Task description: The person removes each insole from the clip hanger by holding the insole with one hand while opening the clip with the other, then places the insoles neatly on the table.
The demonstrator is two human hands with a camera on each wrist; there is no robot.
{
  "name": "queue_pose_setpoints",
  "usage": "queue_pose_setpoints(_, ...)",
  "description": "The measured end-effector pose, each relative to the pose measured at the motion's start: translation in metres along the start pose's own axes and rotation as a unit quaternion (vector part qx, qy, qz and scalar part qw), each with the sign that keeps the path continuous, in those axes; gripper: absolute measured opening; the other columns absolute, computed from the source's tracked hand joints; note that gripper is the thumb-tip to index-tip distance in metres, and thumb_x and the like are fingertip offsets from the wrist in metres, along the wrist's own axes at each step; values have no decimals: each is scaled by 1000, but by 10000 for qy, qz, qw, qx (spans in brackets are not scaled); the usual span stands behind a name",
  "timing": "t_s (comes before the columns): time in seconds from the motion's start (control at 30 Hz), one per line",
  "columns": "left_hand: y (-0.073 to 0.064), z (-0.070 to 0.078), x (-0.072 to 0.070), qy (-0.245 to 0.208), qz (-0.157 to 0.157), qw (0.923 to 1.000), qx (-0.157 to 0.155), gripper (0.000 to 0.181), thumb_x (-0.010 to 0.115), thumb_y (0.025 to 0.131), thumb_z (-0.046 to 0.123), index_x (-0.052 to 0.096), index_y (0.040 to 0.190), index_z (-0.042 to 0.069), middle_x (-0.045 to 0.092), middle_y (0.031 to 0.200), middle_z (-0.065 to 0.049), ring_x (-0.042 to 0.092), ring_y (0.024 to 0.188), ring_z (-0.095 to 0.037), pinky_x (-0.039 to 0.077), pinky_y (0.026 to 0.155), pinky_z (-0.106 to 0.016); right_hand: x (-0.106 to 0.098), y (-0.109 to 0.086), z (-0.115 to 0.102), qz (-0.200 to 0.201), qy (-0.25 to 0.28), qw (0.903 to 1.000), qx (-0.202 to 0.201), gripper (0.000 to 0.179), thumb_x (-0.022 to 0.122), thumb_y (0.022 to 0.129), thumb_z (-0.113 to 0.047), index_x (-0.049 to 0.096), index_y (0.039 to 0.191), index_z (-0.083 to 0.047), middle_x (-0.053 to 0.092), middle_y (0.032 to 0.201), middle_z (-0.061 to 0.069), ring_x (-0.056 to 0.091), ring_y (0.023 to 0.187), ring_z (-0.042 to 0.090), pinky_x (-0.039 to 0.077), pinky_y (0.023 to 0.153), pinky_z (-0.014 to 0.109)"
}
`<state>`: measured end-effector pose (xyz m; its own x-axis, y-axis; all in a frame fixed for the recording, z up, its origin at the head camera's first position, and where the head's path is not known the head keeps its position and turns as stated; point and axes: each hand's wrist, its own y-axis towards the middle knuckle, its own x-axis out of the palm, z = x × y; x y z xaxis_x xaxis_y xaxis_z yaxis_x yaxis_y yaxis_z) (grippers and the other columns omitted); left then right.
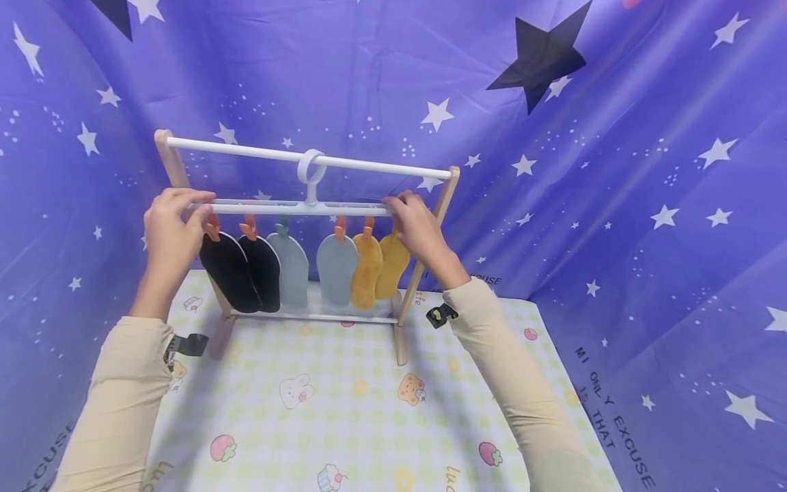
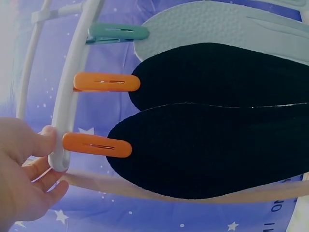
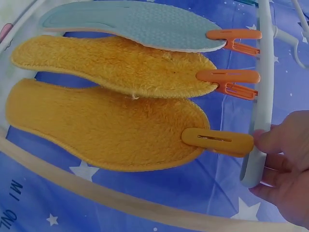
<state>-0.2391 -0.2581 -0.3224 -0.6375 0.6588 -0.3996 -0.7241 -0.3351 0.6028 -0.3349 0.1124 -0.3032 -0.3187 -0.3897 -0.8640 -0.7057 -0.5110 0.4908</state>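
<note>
A white clip hanger (image 1: pixel 258 208) hangs by its round hook (image 1: pixel 311 167) from the top rail of a small rack. My left hand (image 1: pixel 169 232) pinches the hanger's left end between thumb and fingers. At the other end, my right hand (image 1: pixel 421 229) holds the bar the same way. Shoe insoles dangle from clips: two black insoles (image 2: pixel 207 145) under orange clips (image 2: pixel 96 145) on the left, two light blue insoles (image 1: pixel 337 270) in the middle, and two fuzzy yellow insoles (image 3: pixel 116 128) on the right. One middle clip (image 2: pixel 118 32) is green; the rightmost clip (image 3: pixel 217 141) is yellow.
The rack has a white top rail (image 1: pixel 381 164), wooden side legs (image 1: pixel 447 195) and a lower white rail (image 1: pixel 320 317). It stands on a checked cloth (image 1: pixel 369 424) with cartoon prints. Purple star-patterned curtains (image 1: pixel 645 205) enclose the back and sides.
</note>
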Motion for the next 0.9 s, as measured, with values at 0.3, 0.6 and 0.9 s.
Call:
queue_pose_setpoints(0.3, -1, 2, 0, 188, 44, 9998, 11, 22, 62, 100, 4, 73, 117, -4, 65, 123, -27, 51, 118, -45, 34, 111, -57, 1, -3, -2, 116, 74, 9999, -72, 41, 56, 95, 8, 64, 133, -5, 64, 116, 19, 62, 107, 37, 56, 90, 45)
queue_pose_setpoints(0.6, 0, 6, 1, 157, 119, 9997, 127, 22, 61, 100, 2, 72, 117, -6, 65, 122, -28, 51, 119, -45, 34, 110, -56, -2, -4, -1, 117, 300, 9995, 61, 37, 60, 97, 3, 65, 132, -7, 65, 117, 18, 62, 107, 35, 56, 90, 45)
queue_pose_setpoints(0.9, -8, 21, 10, 44, 862, 9944, 618, 24, 72, 93, 4, 74, 116, -2, 67, 120, -26, 52, 114, -47, 41, 97, -55, 2, -17, 3, 289, 1650, 9833, 708, 51, 70, 96, -9, 54, 145, -7, 61, 131, 22, 58, 123, 35, 50, 104, 48)
